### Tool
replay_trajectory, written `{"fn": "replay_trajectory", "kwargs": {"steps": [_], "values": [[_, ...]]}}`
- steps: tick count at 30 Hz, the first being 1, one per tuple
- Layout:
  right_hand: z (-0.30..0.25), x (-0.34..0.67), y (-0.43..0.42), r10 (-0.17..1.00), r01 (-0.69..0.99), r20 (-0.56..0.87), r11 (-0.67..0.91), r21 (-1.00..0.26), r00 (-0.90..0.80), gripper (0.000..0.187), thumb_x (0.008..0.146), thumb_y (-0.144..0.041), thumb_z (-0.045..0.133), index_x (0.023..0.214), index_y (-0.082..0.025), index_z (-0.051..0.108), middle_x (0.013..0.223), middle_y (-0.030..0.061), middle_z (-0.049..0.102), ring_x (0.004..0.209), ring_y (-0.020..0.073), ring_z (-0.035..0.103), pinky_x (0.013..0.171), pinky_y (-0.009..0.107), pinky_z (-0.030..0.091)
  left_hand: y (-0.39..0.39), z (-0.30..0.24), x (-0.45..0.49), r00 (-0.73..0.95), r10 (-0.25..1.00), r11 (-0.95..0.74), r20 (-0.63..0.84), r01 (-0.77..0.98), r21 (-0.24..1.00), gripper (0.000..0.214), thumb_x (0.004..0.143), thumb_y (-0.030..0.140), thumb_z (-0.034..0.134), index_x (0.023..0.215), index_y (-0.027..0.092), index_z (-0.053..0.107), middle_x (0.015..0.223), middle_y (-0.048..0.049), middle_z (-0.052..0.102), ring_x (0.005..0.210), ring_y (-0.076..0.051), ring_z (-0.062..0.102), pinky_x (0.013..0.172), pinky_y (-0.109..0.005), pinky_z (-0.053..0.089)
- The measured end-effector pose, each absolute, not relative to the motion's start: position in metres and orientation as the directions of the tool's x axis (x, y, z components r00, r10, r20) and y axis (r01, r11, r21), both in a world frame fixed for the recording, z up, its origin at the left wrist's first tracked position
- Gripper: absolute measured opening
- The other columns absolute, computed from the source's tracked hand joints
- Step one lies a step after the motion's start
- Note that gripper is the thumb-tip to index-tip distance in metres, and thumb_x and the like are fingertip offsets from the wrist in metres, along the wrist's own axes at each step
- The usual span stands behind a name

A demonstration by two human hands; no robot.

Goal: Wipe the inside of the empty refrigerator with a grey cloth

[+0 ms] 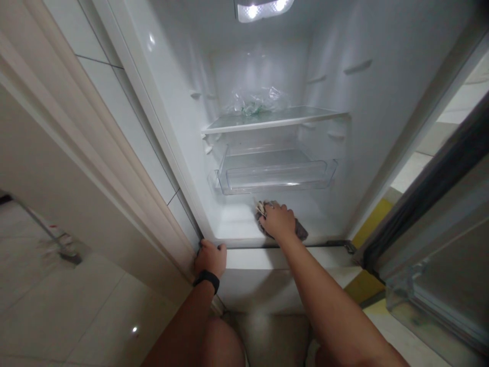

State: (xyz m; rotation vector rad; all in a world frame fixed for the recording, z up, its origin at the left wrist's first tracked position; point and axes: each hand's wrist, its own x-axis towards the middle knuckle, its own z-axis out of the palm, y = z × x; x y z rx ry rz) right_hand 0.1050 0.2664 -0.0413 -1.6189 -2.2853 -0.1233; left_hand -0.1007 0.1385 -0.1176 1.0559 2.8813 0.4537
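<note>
My right hand [280, 222] presses a crumpled grey-brown cloth [301, 232] against the white floor of the refrigerator [237, 216], its fingers curled over the fabric. At the lower left corner of the refrigerator opening, my left hand [211, 259] grips the edge, with a black band on its wrist. Its fingertips are partly hidden. Above the cloth sits a clear plastic drawer [277, 177]. Higher up, a glass shelf [305, 114] carries crumpled clear plastic bags [255, 102] with some green on them.
The refrigerator door [439, 255] stands open at the right, with a clear bin low on it. A pale door frame [114, 178] and wall tiles [130, 122] run close along the left. A lit lamp [263, 9] is at the top. A long-handled tool [46, 232] shows at far left.
</note>
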Motion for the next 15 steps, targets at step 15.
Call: {"fn": "replay_trajectory", "kwargs": {"steps": [15], "values": [[-0.045, -0.010, 0.236, 0.770, 0.772, 0.343, 0.613, -0.167, -0.538, 0.036, 0.094, -0.047, 0.054, 0.116, -0.023, 0.069, 0.119, 0.0141, 0.070, 0.115, 0.0332, 0.056, 0.092, 0.046, 0.044, 0.138, -0.121, -0.104, -0.763, 0.644, 0.724, 0.060, 0.633, 0.276, 0.043, 0.092, 0.049, 0.048, 0.119, 0.016, 0.048, 0.100, -0.0194, 0.077, 0.096, -0.035, 0.076, 0.077, -0.040, 0.054]]}}
